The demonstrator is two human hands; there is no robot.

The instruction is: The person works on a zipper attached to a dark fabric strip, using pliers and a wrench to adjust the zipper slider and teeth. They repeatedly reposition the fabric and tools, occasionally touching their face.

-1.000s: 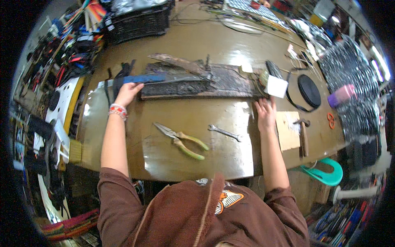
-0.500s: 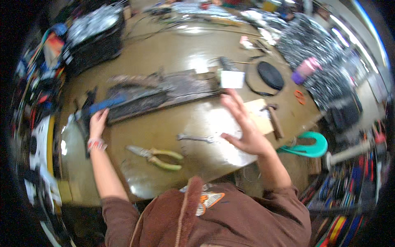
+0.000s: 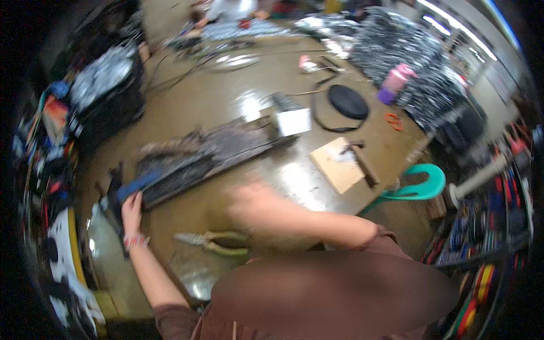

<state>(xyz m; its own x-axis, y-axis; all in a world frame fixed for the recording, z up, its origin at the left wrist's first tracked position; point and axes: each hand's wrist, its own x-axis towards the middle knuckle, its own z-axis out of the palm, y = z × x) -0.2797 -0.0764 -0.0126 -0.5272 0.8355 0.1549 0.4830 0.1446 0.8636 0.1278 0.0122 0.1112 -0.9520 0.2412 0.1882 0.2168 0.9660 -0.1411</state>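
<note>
A long, dark, worn board (image 3: 232, 148) lies aslant on the table, with a blue strip (image 3: 140, 182) along its left end. My left hand (image 3: 132, 211) has its fingers closed round the near left corner of that board. My right hand (image 3: 252, 199) is over the table just in front of the board's middle, apart from it; motion smears its fingers, and whether it holds anything cannot be made out. Below it lie pliers with yellow-green handles (image 3: 208, 241), jaws pointing left. The wrench seen earlier is out of sight.
A hammer (image 3: 365, 164) rests on a light wooden block (image 3: 331, 164) to the right. Beyond are a white notepad (image 3: 294, 122), a round black case (image 3: 348, 102), orange scissors (image 3: 393, 121) and a pink-purple bottle (image 3: 395, 84). A black bin (image 3: 107, 113) stands at left, a teal stool (image 3: 422, 190) at right.
My right hand has swept left and nearer, from beside the notepad to where the wrench lay. My left hand stays at the board's end. The whole view has shifted and turned a little.
</note>
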